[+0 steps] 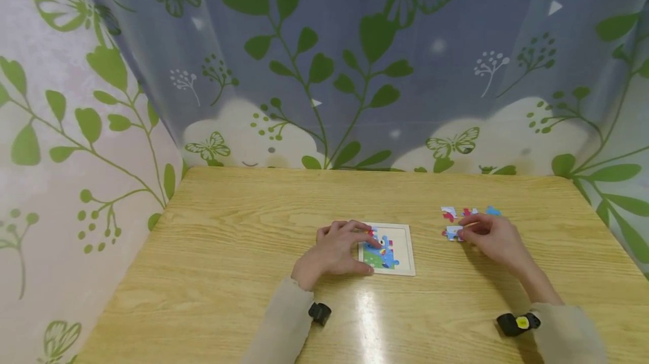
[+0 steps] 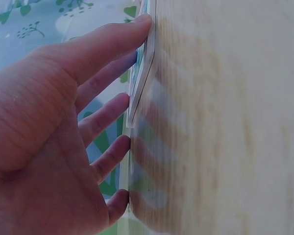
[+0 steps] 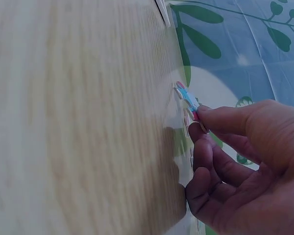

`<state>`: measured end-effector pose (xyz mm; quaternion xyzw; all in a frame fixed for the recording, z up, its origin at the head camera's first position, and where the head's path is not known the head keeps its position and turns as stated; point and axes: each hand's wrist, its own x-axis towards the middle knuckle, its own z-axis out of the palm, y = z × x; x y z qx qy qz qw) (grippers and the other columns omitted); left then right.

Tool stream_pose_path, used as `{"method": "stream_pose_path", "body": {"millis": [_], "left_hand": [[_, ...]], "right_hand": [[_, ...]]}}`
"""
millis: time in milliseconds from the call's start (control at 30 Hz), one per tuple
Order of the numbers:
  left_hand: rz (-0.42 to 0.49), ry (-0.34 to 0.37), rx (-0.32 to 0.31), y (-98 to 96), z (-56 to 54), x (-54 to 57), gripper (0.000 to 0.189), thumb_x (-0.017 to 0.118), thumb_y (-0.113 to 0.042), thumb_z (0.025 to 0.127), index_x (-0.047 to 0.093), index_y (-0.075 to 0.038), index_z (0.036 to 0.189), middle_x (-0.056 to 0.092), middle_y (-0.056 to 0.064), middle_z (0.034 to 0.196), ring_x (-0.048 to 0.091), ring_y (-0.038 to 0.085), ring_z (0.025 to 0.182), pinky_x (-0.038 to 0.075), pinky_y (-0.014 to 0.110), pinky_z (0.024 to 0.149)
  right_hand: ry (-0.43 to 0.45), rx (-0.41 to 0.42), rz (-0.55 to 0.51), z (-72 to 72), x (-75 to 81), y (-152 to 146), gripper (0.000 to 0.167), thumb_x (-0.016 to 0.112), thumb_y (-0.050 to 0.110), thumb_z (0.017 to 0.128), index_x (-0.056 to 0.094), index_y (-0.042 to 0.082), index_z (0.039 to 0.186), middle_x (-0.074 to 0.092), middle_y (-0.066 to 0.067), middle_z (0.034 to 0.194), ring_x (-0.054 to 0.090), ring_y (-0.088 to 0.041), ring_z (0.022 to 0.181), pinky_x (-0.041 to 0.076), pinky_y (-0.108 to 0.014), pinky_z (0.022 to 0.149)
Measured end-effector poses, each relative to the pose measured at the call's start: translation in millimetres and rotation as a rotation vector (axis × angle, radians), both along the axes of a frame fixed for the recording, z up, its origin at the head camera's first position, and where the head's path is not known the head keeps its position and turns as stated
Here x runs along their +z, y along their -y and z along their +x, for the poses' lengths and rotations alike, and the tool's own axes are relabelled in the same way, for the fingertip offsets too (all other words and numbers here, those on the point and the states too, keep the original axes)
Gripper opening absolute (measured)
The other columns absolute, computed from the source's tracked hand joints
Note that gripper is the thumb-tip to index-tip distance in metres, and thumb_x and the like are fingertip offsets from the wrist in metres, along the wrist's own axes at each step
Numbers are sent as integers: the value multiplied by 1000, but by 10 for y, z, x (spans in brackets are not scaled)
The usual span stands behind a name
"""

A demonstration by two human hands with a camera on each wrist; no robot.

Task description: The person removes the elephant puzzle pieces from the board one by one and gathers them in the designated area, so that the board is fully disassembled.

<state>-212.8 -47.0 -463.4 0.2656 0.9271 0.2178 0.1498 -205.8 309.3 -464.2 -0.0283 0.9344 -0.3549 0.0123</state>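
Observation:
A small square puzzle board [image 1: 403,243] with a pale frame lies on the table, partly filled with joined blue, green and red pieces [image 1: 387,258]. My left hand [image 1: 334,252] rests over its left side, fingers spread. The left wrist view shows the thumb at the board's edge [image 2: 146,73] and the other fingertips along the board and tabletop. To the right of the board, my right hand [image 1: 499,241] pinches a white, blue and red puzzle piece [image 3: 188,98] between thumb and fingers. That piece is tilted up in the right wrist view.
Behind the right hand lie several loose puzzle pieces: a white and red one [image 1: 448,212], a red and white one [image 1: 467,213] and a blue one [image 1: 493,211]. The wooden table [image 1: 243,229] meets a patterned curtain [image 1: 324,71] at its back edge.

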Motion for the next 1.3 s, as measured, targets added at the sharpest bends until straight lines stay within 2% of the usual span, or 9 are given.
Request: {"method": "stream_pose_path", "body": {"millis": [333,567,700,933,1133,1300], "left_hand": [[-6,8,0,1,4,12,44,78,-49,86,66,-46,129,42,-15,158,32,32,147,24,59,110],[-3,3,-8,5,-3,7,45,77,-50,86,65,-46,129,41,-15,158,32,32,147,24,58,109],[8,0,-18,17,-10,-14,45,77,-49,87,64,-46,130,41,-15,158,32,33,147,24,59,109],[25,9,-41,31,-15,-44,42,72,-48,90,64,-45,131,39,-14,159,32,33,146,22,61,111],[66,10,17,13,-24,-42,35,71,-46,92,64,-41,127,42,-11,157,34,33,144,22,61,109],[108,0,68,-11,-36,-29,46,73,-45,90,62,-34,132,41,-6,157,37,32,141,23,61,107]], "right_hand": [[3,-1,45,-51,-16,-14,24,73,24,96,73,4,110,76,-9,95,64,-11,83,49,-24,65],[13,-20,41,-61,-17,-7,24,70,22,97,73,3,111,75,-15,104,66,-18,89,50,-24,65],[-12,-23,45,-49,-19,15,24,70,24,97,73,3,110,75,-16,105,68,-22,91,51,-24,65],[-51,21,0,-14,-36,181,19,72,20,95,74,4,106,76,-14,97,69,-14,82,53,-24,62],[-79,83,-3,-24,-45,410,15,73,20,95,75,7,102,74,-9,94,67,-13,79,52,-24,63],[-86,147,-19,-41,-42,613,13,74,18,94,75,8,101,74,-6,91,64,-12,77,50,-23,62]]}}
